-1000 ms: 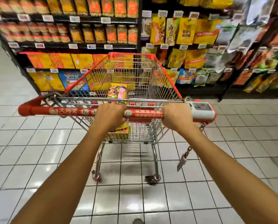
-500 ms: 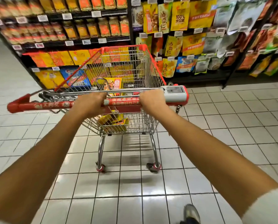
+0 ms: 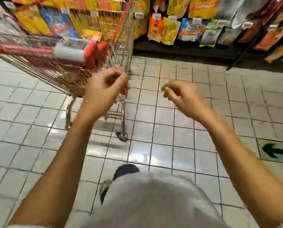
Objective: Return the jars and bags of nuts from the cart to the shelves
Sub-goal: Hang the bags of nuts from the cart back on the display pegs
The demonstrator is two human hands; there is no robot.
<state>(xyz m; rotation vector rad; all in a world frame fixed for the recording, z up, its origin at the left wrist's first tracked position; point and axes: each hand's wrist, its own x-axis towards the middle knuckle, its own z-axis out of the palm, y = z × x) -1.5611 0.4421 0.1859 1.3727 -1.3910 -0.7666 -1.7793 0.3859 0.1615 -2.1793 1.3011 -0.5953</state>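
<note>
The wire shopping cart point(image 3: 121, 38) with its red handle point(image 3: 22, 49) stands at the upper left, strongly blurred, and its load cannot be made out. My left hand point(image 3: 104, 87) hovers just off the cart's near right corner with loosely curled fingers, holding nothing. My right hand point(image 3: 182, 96) hangs over the floor to the right of the cart, also loosely curled and holding nothing. Hanging bags of nuts point(image 3: 168, 30) fill the shelves beyond the cart and along the top right.
The dark shelf base point(image 3: 178, 48) runs along the floor at the upper right. White floor tiles point(image 3: 170, 125) spread between me and the shelves. A green arrow sticker point(image 3: 273, 151) lies on the floor at the right. My shoe point(image 3: 126, 170) shows below.
Both hands have let go of the red cart handle and drawn back. The cart now sits further left and nearer the shelves, and my view has swung down and to the right.
</note>
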